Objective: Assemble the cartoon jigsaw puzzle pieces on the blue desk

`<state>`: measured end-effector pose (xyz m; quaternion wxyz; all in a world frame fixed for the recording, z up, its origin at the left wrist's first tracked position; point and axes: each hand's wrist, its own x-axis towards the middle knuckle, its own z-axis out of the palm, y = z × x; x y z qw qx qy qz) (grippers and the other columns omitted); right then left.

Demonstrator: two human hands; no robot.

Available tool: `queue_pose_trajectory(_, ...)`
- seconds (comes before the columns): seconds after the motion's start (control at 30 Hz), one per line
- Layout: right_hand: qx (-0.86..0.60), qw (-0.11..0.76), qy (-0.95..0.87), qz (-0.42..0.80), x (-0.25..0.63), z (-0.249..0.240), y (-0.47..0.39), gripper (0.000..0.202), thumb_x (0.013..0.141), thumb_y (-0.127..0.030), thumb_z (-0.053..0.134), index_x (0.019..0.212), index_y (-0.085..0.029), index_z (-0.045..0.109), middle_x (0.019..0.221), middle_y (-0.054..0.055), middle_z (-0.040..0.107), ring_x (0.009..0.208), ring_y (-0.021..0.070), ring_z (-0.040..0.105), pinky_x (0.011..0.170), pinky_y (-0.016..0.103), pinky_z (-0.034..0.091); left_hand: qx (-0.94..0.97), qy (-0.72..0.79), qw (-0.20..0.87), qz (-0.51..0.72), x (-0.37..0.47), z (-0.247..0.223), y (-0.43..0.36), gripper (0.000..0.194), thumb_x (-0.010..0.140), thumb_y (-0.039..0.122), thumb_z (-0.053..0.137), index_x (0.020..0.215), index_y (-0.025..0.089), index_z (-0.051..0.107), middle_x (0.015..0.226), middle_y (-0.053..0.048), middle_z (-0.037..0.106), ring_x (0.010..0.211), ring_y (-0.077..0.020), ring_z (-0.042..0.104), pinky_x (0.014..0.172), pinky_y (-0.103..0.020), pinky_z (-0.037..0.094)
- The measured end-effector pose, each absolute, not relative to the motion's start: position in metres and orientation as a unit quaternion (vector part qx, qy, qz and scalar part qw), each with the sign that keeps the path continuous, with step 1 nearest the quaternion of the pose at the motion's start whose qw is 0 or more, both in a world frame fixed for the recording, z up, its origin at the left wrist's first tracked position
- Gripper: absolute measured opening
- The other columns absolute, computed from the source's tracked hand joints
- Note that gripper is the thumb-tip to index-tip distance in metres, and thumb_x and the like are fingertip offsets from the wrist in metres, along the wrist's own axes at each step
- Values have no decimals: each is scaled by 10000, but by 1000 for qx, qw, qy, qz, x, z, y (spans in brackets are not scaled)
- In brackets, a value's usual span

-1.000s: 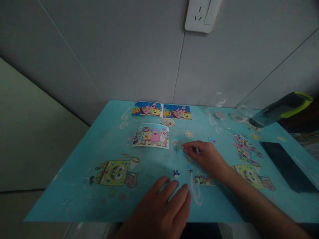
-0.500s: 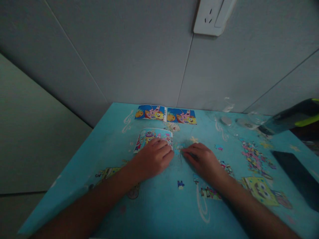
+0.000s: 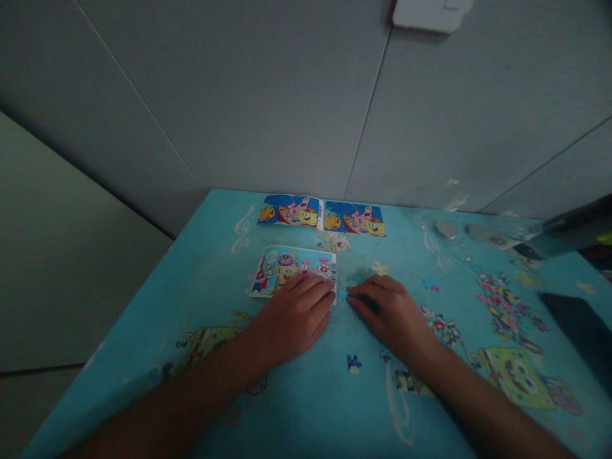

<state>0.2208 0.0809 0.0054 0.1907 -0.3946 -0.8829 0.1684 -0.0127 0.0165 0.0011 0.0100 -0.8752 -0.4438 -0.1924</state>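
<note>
My left hand (image 3: 299, 312) rests on the lower right part of a cartoon picture card (image 3: 282, 264), its fingers lying flat and covering that corner. Just right of the card lie small light-blue jigsaw pieces (image 3: 351, 280), hard to tell from the tablecloth. My right hand (image 3: 392, 312) has its thumb and forefinger closed on a jigsaw piece at their edge, mostly hidden by the fingertips. Nearer to me, between the forearms, is a single dark blue and white jigsaw piece (image 3: 354, 364).
Two blue cartoon cards (image 3: 289, 210) lie by the wall. Loose jigsaw pieces (image 3: 507, 306) form a heap at the right, with more (image 3: 442, 325) beside my right forearm. A dark flat object (image 3: 578, 328), clear round containers (image 3: 447, 229) and a dark bottle (image 3: 574, 223) are farther right.
The card under my left hand now lies flatter, its top edge less curved. My right fingertips stay beside the light-blue pieces. The whole view has shifted slightly.
</note>
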Motion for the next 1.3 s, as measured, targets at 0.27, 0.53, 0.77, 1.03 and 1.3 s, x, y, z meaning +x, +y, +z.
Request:
queue_pose_trajectory(0.27, -401, 189, -877, 185, 220, 7, 80, 116, 954, -266, 657, 1028, -246, 744, 968, 53, 717, 917, 235, 656, 876, 410, 520, -879, -440, -9, -186, -11, 2, 16, 320, 1031, 252, 471, 1317, 168, 590, 1367, -76, 623, 1278, -265, 531, 1175, -524, 330)
queue_pose_trajectory(0.53, -386, 196, -881, 188, 222, 2, 83, 122, 952, -262, 647, 1028, -248, 741, 973, 55, 724, 888, 231, 669, 844, 402, 520, -883, -433, -14, -182, -9, 5, 17, 287, 1033, 270, 484, 1273, 177, 610, 1329, -74, 646, 1238, -251, 547, 1135, -502, 363)
queue_pose_trajectory(0.77, -383, 187, -885, 186, 222, 4, 82, 100, 951, -258, 647, 1005, -252, 730, 972, 47, 730, 883, 234, 667, 850, 409, 508, -887, -428, -8, -174, -9, 6, 17, 302, 1037, 258, 472, 1296, 164, 597, 1318, -75, 653, 1238, -257, 541, 1133, -503, 357)
queue_pose_trajectory(1.03, -369, 187, -889, 195, 224, 4, 78, 90, 955, -269, 648, 936, -249, 733, 929, 45, 722, 862, 224, 664, 814, 400, 508, -887, -428, -8, -176, -10, 8, 16, 289, 1035, 238, 472, 1284, 165, 602, 1310, -62, 656, 1238, -238, 547, 1135, -478, 357)
queue_pose_trajectory(1.3, -357, 203, -899, 154, 225, -4, 77, 210, 957, -298, 644, 1134, -280, 756, 994, 79, 716, 893, 248, 669, 824, 442, 543, -887, -429, -15, -172, -9, 8, 15, 305, 1036, 239, 470, 1306, 163, 590, 1337, -73, 645, 1256, -251, 538, 1143, -507, 351)
